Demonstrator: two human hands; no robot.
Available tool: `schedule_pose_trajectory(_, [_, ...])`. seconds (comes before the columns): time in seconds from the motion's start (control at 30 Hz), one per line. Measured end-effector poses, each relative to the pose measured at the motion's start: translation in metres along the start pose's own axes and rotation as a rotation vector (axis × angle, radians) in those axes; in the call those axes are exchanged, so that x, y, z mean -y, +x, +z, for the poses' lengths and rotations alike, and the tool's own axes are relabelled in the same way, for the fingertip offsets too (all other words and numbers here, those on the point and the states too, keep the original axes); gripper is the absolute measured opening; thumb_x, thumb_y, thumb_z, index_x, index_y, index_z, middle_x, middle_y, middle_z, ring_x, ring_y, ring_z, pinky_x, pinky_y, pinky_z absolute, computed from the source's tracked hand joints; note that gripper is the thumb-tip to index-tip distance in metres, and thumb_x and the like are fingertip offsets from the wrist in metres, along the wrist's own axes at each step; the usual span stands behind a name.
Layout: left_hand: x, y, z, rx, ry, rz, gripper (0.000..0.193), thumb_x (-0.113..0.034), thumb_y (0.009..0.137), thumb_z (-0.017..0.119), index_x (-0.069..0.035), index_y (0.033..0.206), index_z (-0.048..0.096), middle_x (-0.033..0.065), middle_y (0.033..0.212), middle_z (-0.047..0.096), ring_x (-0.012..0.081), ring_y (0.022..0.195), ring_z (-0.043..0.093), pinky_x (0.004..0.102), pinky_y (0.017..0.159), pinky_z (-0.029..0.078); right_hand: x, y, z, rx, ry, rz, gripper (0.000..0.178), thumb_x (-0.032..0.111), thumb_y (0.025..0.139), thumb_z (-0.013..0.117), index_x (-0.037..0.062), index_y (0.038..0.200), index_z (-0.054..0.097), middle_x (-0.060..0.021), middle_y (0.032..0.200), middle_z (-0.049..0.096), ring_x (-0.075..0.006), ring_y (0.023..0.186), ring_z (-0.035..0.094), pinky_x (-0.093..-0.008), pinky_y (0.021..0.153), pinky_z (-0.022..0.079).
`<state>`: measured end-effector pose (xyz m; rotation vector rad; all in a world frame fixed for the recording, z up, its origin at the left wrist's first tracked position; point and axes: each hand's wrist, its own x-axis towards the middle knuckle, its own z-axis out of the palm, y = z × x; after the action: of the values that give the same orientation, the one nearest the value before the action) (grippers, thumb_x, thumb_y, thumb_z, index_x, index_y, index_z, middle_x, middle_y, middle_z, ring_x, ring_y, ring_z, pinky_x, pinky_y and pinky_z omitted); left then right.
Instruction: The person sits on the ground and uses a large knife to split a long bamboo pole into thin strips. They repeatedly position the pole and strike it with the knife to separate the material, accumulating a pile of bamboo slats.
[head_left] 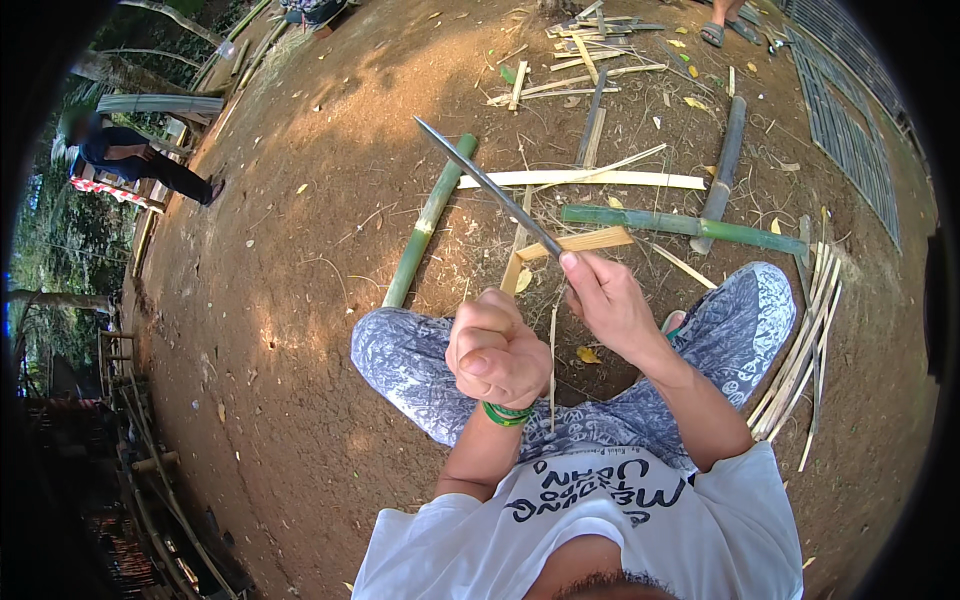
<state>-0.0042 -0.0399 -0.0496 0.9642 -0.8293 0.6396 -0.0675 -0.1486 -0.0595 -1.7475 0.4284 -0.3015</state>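
My right hand (pixel 605 300) grips a long, dark, narrow-bladed knife (pixel 490 190) near its base, the handle hidden in my fingers. Its pointed tip slants up to the far left. My left hand (pixel 498 350), a green band at its wrist, is closed in a fist in front of my lap. A pale bamboo strip (pixel 512 272) comes out at the top of that fist; what lies inside the fingers is hidden. Just beyond, under the knife's base, is a wider bent bamboo piece (pixel 590 240). Beside the fist a thin sliver (pixel 553 370) stands nearly upright.
Green bamboo lengths (pixel 430 225) (pixel 680 221) lie ahead of my knees, with a grey bamboo pole (pixel 725 165) at right. Split strips (pixel 800 350) are bundled by my right knee; more scraps (pixel 595 50) lie farther off. A person (pixel 135 155) is at far left, sandalled feet (pixel 715 30) at top right.
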Motion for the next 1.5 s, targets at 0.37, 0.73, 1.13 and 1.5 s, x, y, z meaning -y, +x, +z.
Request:
schedule_pose_trajectory(0.37, [0.003,0.004,0.004,0.005,0.034,0.036,0.048,-0.026,0.109,0.032,-0.005,0.067,0.035,0.0062,0.063,0.039,0.0137,0.049,0.033,0.0291,0.044,0.028,0.007,-0.013,0.005,-0.031,-0.043,-0.099,0.040,0.031,0.104,0.050,0.0029,0.129,0.061,-0.0144,0.058,0.054,-0.0286,0.049,0.056,-0.0408,0.053,0.043])
schedule_pose_trajectory(0.73, [0.000,0.017,0.014,-0.170,0.076,-0.153,0.050,-0.031,0.111,0.029,-0.012,0.065,0.027,0.0001,0.062,0.028,0.0126,0.054,0.027,0.0297,0.054,0.027,-0.078,0.007,0.052,-0.024,-0.199,-0.091,0.054,0.033,0.101,0.051,-0.0036,0.141,0.048,-0.0245,0.059,0.060,-0.0438,0.060,0.064,-0.0499,0.060,0.049])
schedule_pose_trajectory(1.13, [-0.044,0.078,0.009,-0.298,-0.101,-0.188,0.052,-0.032,0.110,0.036,-0.014,0.063,0.023,-0.0018,0.061,0.019,0.0082,0.052,0.015,0.0256,0.048,0.016,-0.030,-0.014,0.041,-0.010,-0.269,-0.026,0.045,0.035,0.103,0.048,-0.0022,0.120,0.066,-0.0240,0.059,0.060,-0.0425,0.061,0.065,-0.0510,0.062,0.051])
schedule_pose_trajectory(1.5, [-0.016,0.070,0.024,-0.202,-0.039,-0.235,0.052,-0.031,0.110,0.035,-0.013,0.063,0.023,-0.0025,0.061,0.019,0.0084,0.053,0.014,0.0273,0.049,0.015,-0.005,-0.011,0.034,0.002,-0.169,-0.056,0.040,0.033,0.103,0.047,0.0009,0.107,0.069,-0.0275,0.071,0.064,-0.0456,0.071,0.065,-0.0521,0.065,0.050])
